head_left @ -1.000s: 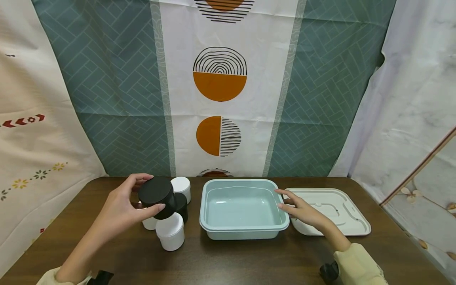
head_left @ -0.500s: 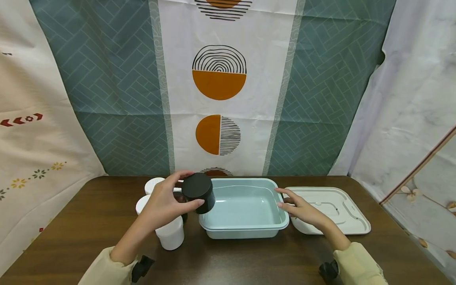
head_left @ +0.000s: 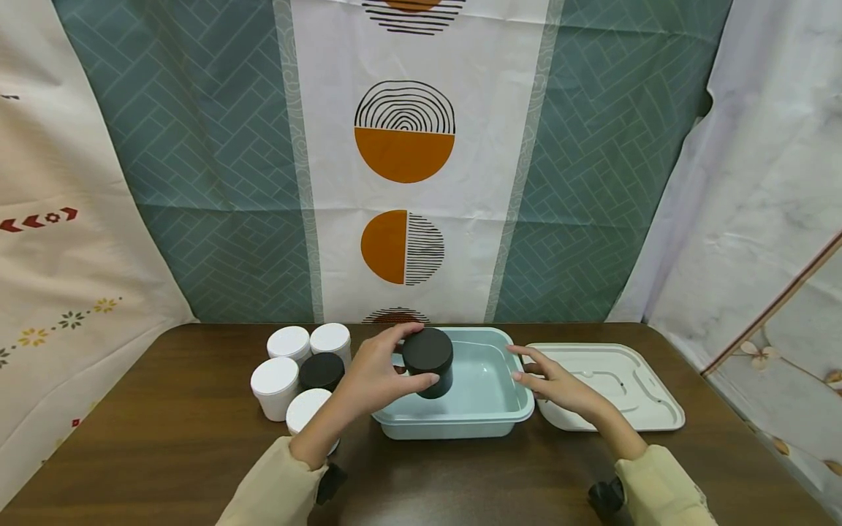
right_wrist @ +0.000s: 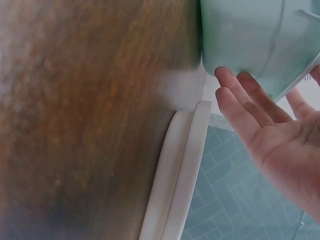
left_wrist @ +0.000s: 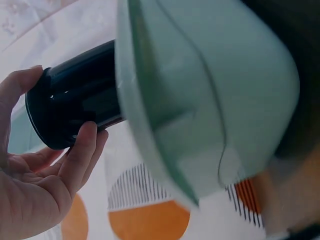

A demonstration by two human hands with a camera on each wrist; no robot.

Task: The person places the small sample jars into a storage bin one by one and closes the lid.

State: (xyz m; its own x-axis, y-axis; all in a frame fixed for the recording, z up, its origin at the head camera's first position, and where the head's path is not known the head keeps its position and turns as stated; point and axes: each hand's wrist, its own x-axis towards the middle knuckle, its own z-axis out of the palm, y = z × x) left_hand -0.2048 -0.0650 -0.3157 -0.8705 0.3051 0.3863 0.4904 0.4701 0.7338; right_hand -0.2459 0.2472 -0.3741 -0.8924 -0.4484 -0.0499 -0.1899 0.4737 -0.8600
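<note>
My left hand point(head_left: 378, 369) grips a black lidded jar point(head_left: 428, 358) between thumb and fingers, over the left half of a pale green-blue plastic tub point(head_left: 454, 429). In the left wrist view, the jar point(left_wrist: 80, 95) has its lower end hidden behind the tub's rim point(left_wrist: 132, 100). My right hand point(head_left: 559, 387) rests at the tub's right rim, fingertips on it and fingers loosely extended. Several straight fingers of that hand point(right_wrist: 280, 130) lie against the tub's outer wall point(right_wrist: 245, 35) in the right wrist view.
Left of the tub stand white lidded jars point(head_left: 273, 383) in a cluster around another black jar point(head_left: 321, 371). A white lid point(head_left: 612, 387) lies to the right, partly behind my right hand. The brown table point(head_left: 164, 438) ends at a curtain point(head_left: 408, 161).
My left hand has carried the black jar rightward from above the jar cluster to over the tub. My right hand has stayed at the tub's rim.
</note>
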